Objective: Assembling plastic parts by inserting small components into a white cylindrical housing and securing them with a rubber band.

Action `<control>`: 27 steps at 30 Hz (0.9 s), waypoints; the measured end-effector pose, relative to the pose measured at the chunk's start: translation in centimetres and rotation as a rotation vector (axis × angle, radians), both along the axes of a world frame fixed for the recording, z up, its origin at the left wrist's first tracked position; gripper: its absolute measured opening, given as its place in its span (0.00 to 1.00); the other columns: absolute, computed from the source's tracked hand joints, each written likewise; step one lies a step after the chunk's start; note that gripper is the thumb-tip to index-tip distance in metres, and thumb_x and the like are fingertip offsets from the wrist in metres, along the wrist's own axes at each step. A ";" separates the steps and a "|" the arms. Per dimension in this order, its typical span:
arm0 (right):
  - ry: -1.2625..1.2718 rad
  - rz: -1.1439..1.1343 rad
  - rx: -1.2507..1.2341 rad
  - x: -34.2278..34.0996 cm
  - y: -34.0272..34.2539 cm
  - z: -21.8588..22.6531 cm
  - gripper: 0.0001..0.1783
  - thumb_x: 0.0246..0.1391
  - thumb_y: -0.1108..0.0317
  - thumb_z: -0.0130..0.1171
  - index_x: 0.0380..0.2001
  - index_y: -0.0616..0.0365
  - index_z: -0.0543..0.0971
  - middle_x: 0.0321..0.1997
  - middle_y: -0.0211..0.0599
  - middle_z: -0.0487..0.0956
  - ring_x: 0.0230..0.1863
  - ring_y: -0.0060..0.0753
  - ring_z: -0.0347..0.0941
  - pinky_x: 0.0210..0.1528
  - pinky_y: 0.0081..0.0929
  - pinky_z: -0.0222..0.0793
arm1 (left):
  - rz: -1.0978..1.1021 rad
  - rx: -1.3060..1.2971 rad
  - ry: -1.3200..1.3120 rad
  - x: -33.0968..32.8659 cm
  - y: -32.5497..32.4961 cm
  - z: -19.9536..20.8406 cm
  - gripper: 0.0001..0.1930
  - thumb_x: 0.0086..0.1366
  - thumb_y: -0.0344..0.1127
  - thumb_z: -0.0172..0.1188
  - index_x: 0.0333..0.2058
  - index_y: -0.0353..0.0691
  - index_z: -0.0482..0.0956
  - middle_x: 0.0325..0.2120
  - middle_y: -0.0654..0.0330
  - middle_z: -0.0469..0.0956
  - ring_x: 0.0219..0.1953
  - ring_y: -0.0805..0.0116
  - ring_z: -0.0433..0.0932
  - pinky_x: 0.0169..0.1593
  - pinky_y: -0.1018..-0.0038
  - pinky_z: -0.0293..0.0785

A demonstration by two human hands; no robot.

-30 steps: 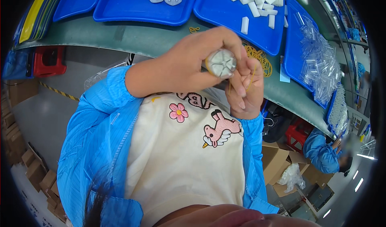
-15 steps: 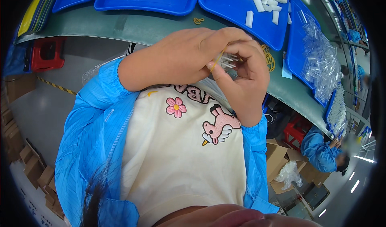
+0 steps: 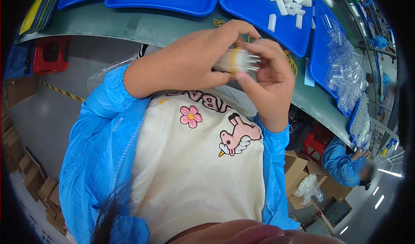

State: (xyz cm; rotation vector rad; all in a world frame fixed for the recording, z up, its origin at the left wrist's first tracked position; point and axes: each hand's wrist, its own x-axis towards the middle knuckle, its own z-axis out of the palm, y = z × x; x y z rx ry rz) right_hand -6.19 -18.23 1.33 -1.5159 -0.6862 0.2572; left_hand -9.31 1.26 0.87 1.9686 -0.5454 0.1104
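A bundle of white, pronged pieces [image 3: 223, 63] sits between my hands in front of my chest. Around it, close to the pronged end, runs a yellow rubber band [image 3: 235, 60]. My left hand [image 3: 194, 56] is closed round the bundle's body, hiding much of it. My right hand [image 3: 275, 73] curls about the pronged end, its thumb and fingertips at the band's edge. A bit of yellow also shows above the right fingers. The prongs are slightly blurred. Loose yellow rubber bands [image 3: 291, 63] lie on the table just beyond the right hand.
Blue trays line the green table [image 3: 142, 27]. One tray [image 3: 250, 17] has white blocks [image 3: 281, 6], another holds clear plastic pieces [image 3: 343, 66]. A few rubber bands [image 3: 218, 22] lie near the front edge. A co-worker [image 3: 343, 162] sits at the right, by a red stool [image 3: 314, 144].
The bundle has come into fuller view between my hands, with the rubber band lying round it rather than stretched. My left fingers have lifted and my right hand has shifted slightly right.
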 end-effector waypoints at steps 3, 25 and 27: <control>0.177 -0.088 0.241 0.5 -1.7 -1.2 0.25 0.46 0.81 0.61 0.51 0.63 0.71 0.54 0.42 0.68 0.54 0.33 0.70 0.52 0.30 0.73 | -0.028 -0.179 0.264 0.4 0.5 1.2 0.33 0.50 0.28 0.70 0.56 0.41 0.67 0.46 0.58 0.75 0.45 0.68 0.78 0.41 0.77 0.74; 0.036 -0.294 0.242 -1.0 0.7 -0.9 0.24 0.59 0.70 0.58 0.56 0.69 0.66 0.59 0.57 0.69 0.56 0.47 0.72 0.53 0.38 0.77 | -0.137 -0.906 0.334 0.2 0.0 -2.5 0.19 0.54 0.25 0.68 0.46 0.38 0.78 0.52 0.53 0.70 0.47 0.65 0.76 0.41 0.77 0.81; -0.039 -0.310 0.185 -1.0 0.9 -0.9 0.21 0.60 0.71 0.55 0.54 0.69 0.67 0.59 0.60 0.69 0.57 0.49 0.72 0.51 0.38 0.79 | -0.133 -0.931 0.332 0.1 -0.1 -2.8 0.19 0.54 0.26 0.69 0.46 0.38 0.79 0.51 0.53 0.70 0.48 0.65 0.76 0.42 0.77 0.81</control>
